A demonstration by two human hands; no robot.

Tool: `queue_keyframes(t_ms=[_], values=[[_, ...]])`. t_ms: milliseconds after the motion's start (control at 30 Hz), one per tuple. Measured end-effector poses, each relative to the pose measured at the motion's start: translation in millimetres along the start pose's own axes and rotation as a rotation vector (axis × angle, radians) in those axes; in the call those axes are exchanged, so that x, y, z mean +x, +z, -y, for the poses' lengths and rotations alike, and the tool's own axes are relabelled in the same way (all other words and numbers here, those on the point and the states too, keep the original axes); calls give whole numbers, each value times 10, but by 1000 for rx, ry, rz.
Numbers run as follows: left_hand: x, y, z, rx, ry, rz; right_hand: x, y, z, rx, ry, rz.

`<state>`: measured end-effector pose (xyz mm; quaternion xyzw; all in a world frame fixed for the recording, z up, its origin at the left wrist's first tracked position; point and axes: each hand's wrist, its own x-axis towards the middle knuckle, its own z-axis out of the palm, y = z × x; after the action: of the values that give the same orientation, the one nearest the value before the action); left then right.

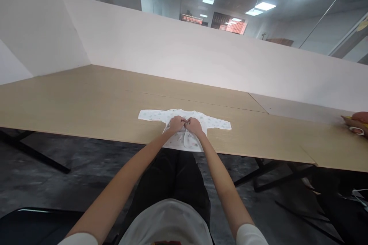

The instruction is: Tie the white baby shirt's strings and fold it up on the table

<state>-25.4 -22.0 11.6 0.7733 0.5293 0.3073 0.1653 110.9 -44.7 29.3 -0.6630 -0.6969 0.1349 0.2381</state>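
A small white long-sleeved garment (179,143) with a faint print lies spread on the wooden table (94,103), its sleeves stretched out to both sides and its hem at the table's front edge. My left hand (177,123) and my right hand (193,125) meet at the middle of its upper front. The fingers of both are pinched together on the front edges of the garment, close to each other. Any small fastening between the fingertips is too small to make out.
A red and yellow object (358,122) rests at the table's far right end. Behind the table stands a white wall (172,53) with windows above. Dark table legs and a black chair (40,226) are below.
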Motion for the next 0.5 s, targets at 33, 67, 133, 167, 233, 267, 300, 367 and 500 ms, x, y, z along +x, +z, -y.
queue_keyframes(t_ms=[33,67,133,167,233,267,300,367,500], values=[[-15,10,-5,-3,10,-7,-14,12,-8,14,16,-14],[-29,24,-13,1,19,-17,-22,17,-26,46,36,-21],[-54,53,-32,18,34,-42,-31,13,-85,149,71,-25],[-65,64,-42,27,37,-54,-34,8,-122,207,81,-33],[-79,78,-59,46,42,-65,-48,7,-192,306,87,-73],[-83,80,-64,51,48,-65,-57,12,-220,339,87,-101],[-83,81,-64,49,55,-63,-68,22,-240,362,88,-128],[-78,81,-51,10,70,-56,-88,49,-257,383,87,-162],[-60,94,11,-141,85,-67,-120,82,-237,436,54,-151]])
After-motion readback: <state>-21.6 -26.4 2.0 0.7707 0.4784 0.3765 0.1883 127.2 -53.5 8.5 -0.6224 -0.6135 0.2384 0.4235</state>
